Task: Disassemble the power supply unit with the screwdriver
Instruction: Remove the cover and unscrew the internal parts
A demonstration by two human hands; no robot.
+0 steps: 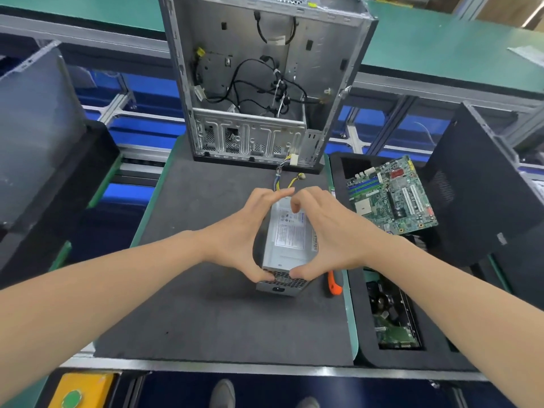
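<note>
A grey metal power supply unit [290, 240] with a white label on top lies on the dark mat [206, 313], its vented end toward me and its coloured wires [284, 179] running away from me. My left hand [241, 231] grips its left side, fingers over the far end and thumb on the near vented edge. My right hand [332, 231] grips the right side the same way. A screwdriver with an orange and black handle [334, 285] lies on the mat just right of the unit, partly under my right wrist.
An open computer case [265, 83] with loose black cables stands at the mat's far edge. A green motherboard [391, 195] rests on a black tray at the right, another board [394, 319] in a recess below it. Dark cases stand at far left and right.
</note>
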